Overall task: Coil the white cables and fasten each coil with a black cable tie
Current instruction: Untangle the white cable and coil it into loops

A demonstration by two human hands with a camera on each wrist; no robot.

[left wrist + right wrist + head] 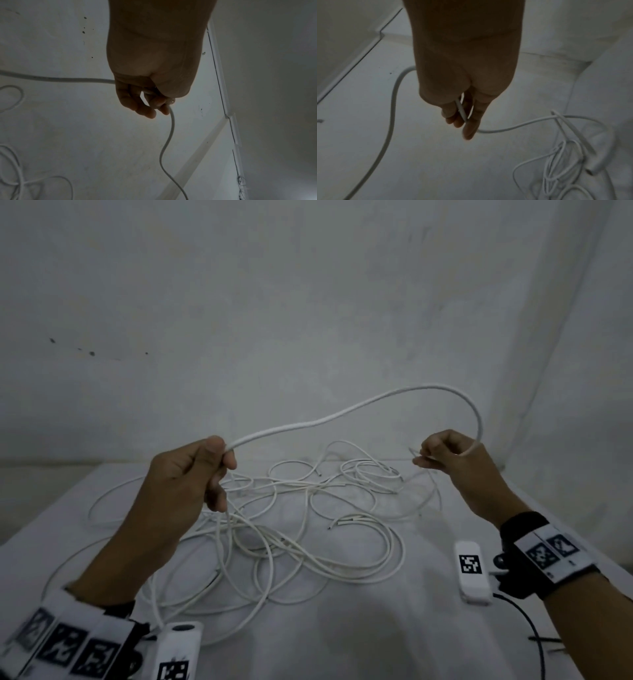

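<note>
Cable (462, 111) end inside right hand (465, 86) fingers, blurred.

Head cam looks fwd and down over both raised hands at the table (394, 642) beyond; each wrist cam sits close behind its palm, facing along the fingers toward wall and table; all 3 share the white cable (359, 409) strung between the grips

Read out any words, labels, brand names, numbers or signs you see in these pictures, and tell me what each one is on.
No readable words, brands or numbers appear in any view.
Right wrist band: black-and-white square code markers, no letters.
Left wrist band: the same kind of markers, blurred.
White camera unit by the right wrist: one square code marker.
White camera unit by the left wrist: one marker, cut off by the frame edge.
</note>
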